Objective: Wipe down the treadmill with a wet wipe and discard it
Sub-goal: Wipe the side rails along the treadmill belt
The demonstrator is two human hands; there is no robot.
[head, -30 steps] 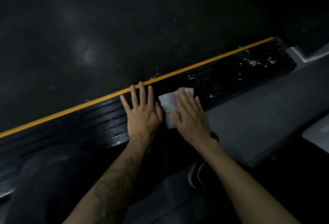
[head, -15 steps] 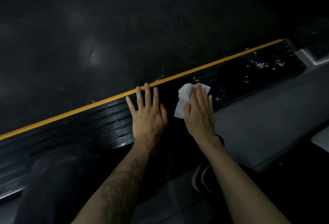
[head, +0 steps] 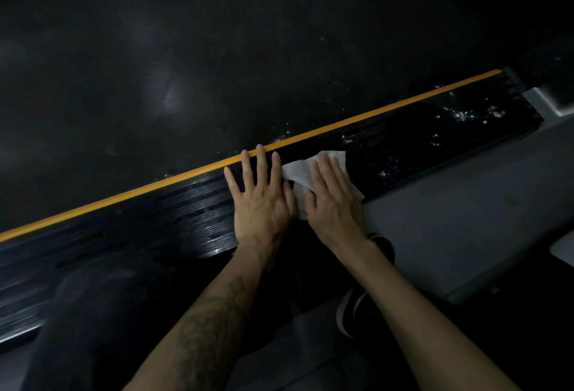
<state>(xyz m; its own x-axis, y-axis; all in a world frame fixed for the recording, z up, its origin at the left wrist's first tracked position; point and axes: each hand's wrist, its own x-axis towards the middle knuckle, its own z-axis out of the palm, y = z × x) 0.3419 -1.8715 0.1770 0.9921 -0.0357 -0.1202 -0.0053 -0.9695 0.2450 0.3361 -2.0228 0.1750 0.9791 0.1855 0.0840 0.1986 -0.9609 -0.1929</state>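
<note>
The right hand (head: 334, 201) lies flat with its fingers straight and close together, pressing the wipe (head: 302, 175) down on the black ribbed rail (head: 186, 213) of the treadmill. The wipe shows white past the fingertips and on the thumb side, where it reaches the left hand (head: 262, 201). That hand is spread wide and planted flat on the rail just beside the right, holding nothing — its fingertips reach the yellow stripe (head: 124, 195).

Pale specks (head: 466, 116) dot the rail well beyond the right hand's outer side, so the wiping looks unfinished.

What could go wrong from here:
- The wipe is only pressed, not gripped — on the ribbed surface it may bunch or slip out from under the palm, and bare skin would then smear the grime.
- The near corner of the wipe overhangs the rail's edge toward the grey floor (head: 450, 204); a stroke toward the wrist could drag it off.
- A stroke toward the left hand would jam against it.
- Nowhere to discard the wipe is in view.
</note>
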